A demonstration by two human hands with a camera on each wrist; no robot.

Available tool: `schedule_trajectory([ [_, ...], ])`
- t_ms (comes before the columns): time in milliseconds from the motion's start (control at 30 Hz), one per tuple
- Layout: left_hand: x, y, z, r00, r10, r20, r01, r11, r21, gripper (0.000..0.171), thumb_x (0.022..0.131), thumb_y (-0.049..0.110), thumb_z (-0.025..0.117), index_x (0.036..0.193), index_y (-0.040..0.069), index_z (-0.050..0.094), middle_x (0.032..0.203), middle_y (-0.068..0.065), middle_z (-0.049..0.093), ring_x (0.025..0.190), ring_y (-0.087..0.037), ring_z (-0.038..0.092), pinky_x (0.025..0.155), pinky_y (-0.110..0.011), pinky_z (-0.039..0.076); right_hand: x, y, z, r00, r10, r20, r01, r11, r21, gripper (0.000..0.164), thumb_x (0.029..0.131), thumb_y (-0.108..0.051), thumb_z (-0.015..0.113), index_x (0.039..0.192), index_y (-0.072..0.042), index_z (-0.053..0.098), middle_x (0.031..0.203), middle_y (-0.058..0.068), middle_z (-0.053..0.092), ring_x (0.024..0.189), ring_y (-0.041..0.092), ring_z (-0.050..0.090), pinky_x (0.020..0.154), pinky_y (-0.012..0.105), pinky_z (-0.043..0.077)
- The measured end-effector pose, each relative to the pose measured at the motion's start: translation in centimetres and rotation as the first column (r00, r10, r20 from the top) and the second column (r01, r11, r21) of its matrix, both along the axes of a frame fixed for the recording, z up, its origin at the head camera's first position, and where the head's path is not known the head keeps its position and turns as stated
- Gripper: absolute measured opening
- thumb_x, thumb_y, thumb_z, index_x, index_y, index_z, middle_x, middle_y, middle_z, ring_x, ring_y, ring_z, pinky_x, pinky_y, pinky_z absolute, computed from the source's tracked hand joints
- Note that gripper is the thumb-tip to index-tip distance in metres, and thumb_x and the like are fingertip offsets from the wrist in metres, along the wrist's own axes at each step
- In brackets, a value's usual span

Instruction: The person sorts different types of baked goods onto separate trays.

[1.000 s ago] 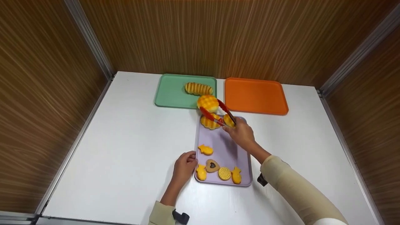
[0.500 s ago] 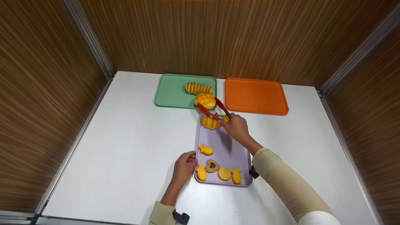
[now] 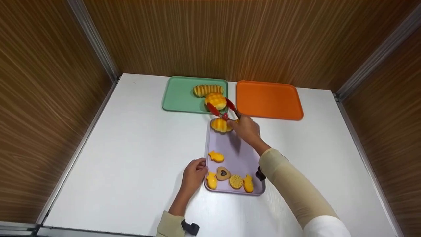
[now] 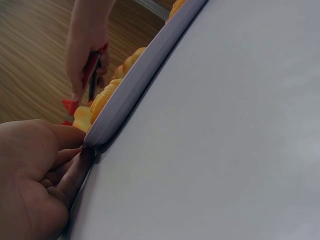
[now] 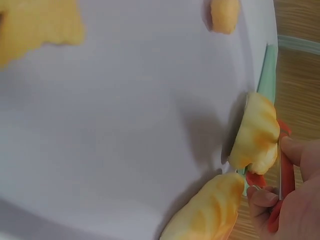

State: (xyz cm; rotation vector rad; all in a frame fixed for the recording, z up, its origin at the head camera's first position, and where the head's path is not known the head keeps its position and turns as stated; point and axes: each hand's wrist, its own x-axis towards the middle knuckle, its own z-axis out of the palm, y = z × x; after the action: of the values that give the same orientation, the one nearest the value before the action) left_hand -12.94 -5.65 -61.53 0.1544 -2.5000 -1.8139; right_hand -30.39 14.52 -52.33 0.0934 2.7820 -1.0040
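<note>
My right hand [image 3: 246,127] grips a pair of tongs [image 3: 213,109] with red tips and handles. Between the tong tips is a round yellow-orange bun [image 3: 215,101] with a grid pattern, at the front right of the green tray [image 3: 179,95]; whether it touches the tray is unclear. Behind it lies a long striped bread roll [image 3: 208,90]. My left hand [image 3: 194,174] pinches the left rim of the purple tray [image 3: 230,151], clearest in the left wrist view. Under the right hand, a shell-shaped bread [image 3: 221,125] sits at the purple tray's far end, with another bread [image 5: 207,210] partly hidden beside it.
On the purple tray's near half lie several fish-shaped pieces [image 3: 216,156], a heart cookie [image 3: 223,173] and a round dotted biscuit [image 3: 236,181]. An orange tray [image 3: 269,100] stands right of the green one. Wood-grain panels [image 3: 210,39] enclose the white table [image 3: 131,158].
My right hand has moved forward and slightly left with the tongs, taking the round bun from the green tray's front edge to farther over that tray. The left hand has stayed put.
</note>
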Motion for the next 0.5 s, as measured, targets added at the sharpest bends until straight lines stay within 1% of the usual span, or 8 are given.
schedule_trajectory([
  [133, 0.1, 0.2, 0.1, 1.0, -0.009, -0.007, 0.009, 1.0, 0.019, 0.032, 0.092, 0.01, 0.067, 0.123, 0.0, 0.067, 0.107, -0.009, 0.067, 0.096, -0.017, 0.064, 0.087, -0.03, 0.056, -0.5, 0.2, 0.5, 0.997, -0.032, 0.066, 0.035, 0.998, -0.055, 0.056, 0.092, -0.052, 0.068, 0.128, -0.011, 0.055, 0.101, 0.008, 0.063, 0.081, 0.025, 0.061, 0.061, 0.031, 0.052],
  [200, 0.2, 0.3, 0.1, 1.0, -0.015, -0.016, 0.015, 1.0, 0.022, 0.032, 0.092, 0.009, 0.067, 0.122, -0.001, 0.067, 0.107, -0.009, 0.067, 0.096, -0.017, 0.064, 0.087, -0.029, 0.057, -0.6, 0.3, 0.6, 0.995, -0.042, 0.093, 0.049, 0.996, -0.075, 0.054, 0.091, -0.051, 0.069, 0.125, -0.011, 0.055, 0.098, 0.008, 0.061, 0.081, 0.026, 0.062, 0.061, 0.031, 0.054],
  [233, 0.2, 0.3, 0.1, 1.0, -0.014, -0.02, 0.014, 1.0, 0.02, 0.032, 0.092, 0.009, 0.067, 0.122, -0.001, 0.067, 0.107, -0.01, 0.067, 0.096, -0.017, 0.064, 0.087, -0.029, 0.057, -0.6, 0.4, 0.7, 0.994, -0.045, 0.1, 0.053, 0.995, -0.086, 0.055, 0.091, -0.05, 0.07, 0.125, -0.01, 0.055, 0.099, 0.008, 0.061, 0.082, 0.026, 0.061, 0.062, 0.031, 0.054],
  [367, 0.2, 0.3, 0.1, 0.999, -0.009, -0.037, 0.009, 1.0, 0.0, 0.031, 0.091, 0.008, 0.067, 0.121, -0.001, 0.068, 0.106, -0.009, 0.067, 0.095, -0.018, 0.065, 0.087, -0.03, 0.057, -0.9, 0.4, 0.6, 0.998, -0.011, 0.066, 0.015, 0.998, -0.054, 0.059, 0.091, -0.051, 0.07, 0.126, -0.006, 0.056, 0.101, 0.009, 0.061, 0.085, 0.027, 0.06, 0.065, 0.031, 0.051],
  [467, 0.3, 0.3, 0.1, 0.999, -0.011, -0.034, 0.011, 1.0, -0.011, 0.031, 0.092, 0.008, 0.067, 0.122, 0.0, 0.067, 0.106, -0.008, 0.067, 0.096, -0.017, 0.065, 0.087, -0.03, 0.057, -1.1, 0.3, 0.4, 0.999, 0.008, 0.04, -0.008, 1.0, -0.005, 0.059, 0.091, -0.053, 0.069, 0.125, -0.005, 0.059, 0.1, 0.009, 0.061, 0.085, 0.026, 0.059, 0.066, 0.031, 0.049],
  [500, 0.3, 0.2, 0.1, 0.999, -0.012, -0.03, 0.012, 1.0, -0.009, 0.031, 0.092, 0.008, 0.066, 0.122, 0.0, 0.067, 0.106, -0.008, 0.067, 0.096, -0.017, 0.065, 0.087, -0.029, 0.057, -1.2, 0.2, 0.4, 0.999, 0.007, 0.051, -0.007, 1.0, -0.004, 0.059, 0.091, -0.053, 0.068, 0.125, -0.006, 0.058, 0.099, 0.009, 0.061, 0.085, 0.026, 0.059, 0.066, 0.031, 0.049],
])
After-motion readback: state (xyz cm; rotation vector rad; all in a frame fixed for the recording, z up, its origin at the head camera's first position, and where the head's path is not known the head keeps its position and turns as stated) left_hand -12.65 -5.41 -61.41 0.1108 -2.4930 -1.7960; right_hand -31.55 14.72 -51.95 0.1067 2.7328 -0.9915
